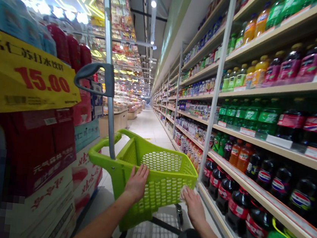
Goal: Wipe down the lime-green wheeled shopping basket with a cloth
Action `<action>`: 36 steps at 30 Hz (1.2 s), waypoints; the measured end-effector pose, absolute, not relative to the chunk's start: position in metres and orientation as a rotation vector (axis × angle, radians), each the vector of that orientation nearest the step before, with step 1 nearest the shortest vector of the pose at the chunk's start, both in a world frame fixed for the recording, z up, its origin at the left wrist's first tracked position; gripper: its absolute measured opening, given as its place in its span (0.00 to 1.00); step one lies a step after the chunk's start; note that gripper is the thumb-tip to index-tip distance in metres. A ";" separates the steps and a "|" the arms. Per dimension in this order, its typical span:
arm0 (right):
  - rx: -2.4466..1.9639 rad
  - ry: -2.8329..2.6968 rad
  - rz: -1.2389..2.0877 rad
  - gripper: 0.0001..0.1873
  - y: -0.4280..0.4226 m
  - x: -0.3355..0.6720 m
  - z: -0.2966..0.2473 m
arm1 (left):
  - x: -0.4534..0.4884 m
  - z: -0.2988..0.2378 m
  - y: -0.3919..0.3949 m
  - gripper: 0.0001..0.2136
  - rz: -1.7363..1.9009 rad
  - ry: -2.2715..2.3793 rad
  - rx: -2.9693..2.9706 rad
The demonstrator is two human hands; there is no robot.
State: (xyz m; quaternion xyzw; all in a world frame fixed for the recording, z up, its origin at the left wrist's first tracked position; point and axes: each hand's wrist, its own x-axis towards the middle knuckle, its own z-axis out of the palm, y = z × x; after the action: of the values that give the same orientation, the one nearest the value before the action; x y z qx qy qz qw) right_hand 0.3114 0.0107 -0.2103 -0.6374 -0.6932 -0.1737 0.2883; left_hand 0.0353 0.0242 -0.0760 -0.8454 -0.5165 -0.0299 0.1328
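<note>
A bright green plastic shopping cart basket (165,186) with a honeycomb of holes in its walls stands before me. My left hand (137,183) lies against its near side wall, fingers stretched up to the top rim and holding nothing. At the right end of the same wall, my right hand (194,207) presses a crumpled white cloth (183,194) to the plastic; part of the cloth is hidden by the fingers. A grey pole (109,44) with a dark grey handle (111,80) rises from the cart's left end.
Shelves (259,138) of bottled drinks line the right side, close to the cart. Stacked drink cartons (46,198) stand at the left under a yellow price sign (34,74). A pale tiled aisle (149,121) runs away beyond the basket. Below it are the black cart frame and wheels.
</note>
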 end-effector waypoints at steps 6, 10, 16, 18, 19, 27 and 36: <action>-1.403 -1.811 -0.631 0.31 0.023 0.256 -0.160 | 0.025 -0.077 0.024 0.32 -0.164 -1.502 -2.414; -1.361 -2.026 -0.593 0.26 0.019 0.226 -0.190 | 0.008 -0.077 0.020 0.30 -0.221 -1.498 -2.384; -1.241 -2.053 -0.654 0.30 0.015 0.200 -0.172 | -0.005 -0.083 0.009 0.28 -0.311 -1.435 -2.408; -1.242 -1.991 -0.687 0.30 0.022 0.191 -0.153 | -0.010 -0.088 0.005 0.28 -0.352 -1.439 -2.390; -1.244 -1.995 -0.691 0.29 0.024 0.188 -0.151 | -0.013 -0.092 0.003 0.28 -0.366 -1.445 -2.385; -1.075 -2.193 -0.642 0.30 0.026 0.153 -0.157 | -0.058 -0.116 -0.009 0.28 -0.347 -1.543 -2.423; -0.937 -2.337 -0.651 0.24 0.024 0.113 -0.172 | -0.100 -0.133 -0.019 0.29 -0.473 -1.724 -2.318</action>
State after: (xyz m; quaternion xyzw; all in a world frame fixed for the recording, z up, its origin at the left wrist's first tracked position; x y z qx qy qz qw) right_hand 0.1130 0.0244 -0.1722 -0.3473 -0.8659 -0.2412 0.2674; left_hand -0.0998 -0.0194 -0.1326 -0.7873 -0.5856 -0.1607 0.1069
